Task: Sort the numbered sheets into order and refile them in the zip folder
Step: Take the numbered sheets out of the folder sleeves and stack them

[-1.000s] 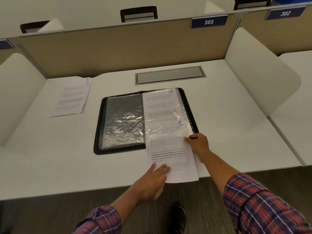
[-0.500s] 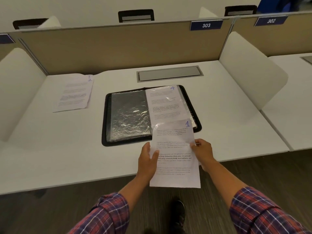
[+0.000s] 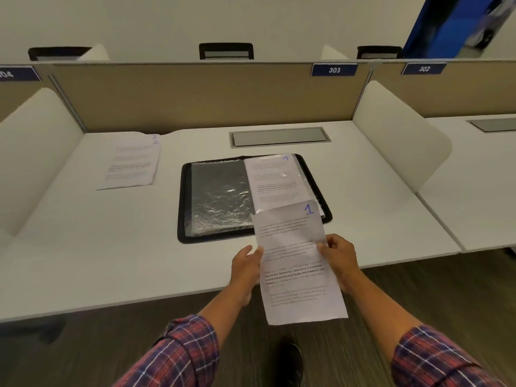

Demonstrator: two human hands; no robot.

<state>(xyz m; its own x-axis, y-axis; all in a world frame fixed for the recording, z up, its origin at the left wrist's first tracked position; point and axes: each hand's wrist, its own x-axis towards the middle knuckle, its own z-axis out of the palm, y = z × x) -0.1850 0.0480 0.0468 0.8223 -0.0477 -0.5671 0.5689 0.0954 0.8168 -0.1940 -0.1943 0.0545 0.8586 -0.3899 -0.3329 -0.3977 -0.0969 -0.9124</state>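
A black zip folder lies open in the middle of the white desk. Its left clear sleeve holds no paper, and its right sleeve holds the sheet marked 4. The sheet marked 1 is out of the folder, lifted over the desk's front edge. My left hand pinches its left edge and my right hand pinches its right edge. A small stack with the sheets marked 3 and 2 lies at the desk's back left.
A grey cable hatch is set into the desk behind the folder. Beige partitions with the signs 303 and 302 stand at the back, and white side dividers flank the desk. My shoe shows on the floor below.
Sheet 1 has slid out of the folder's right sleeve toward me and now hangs free in both hands. My left hand went from pressing on it to pinching its edge.
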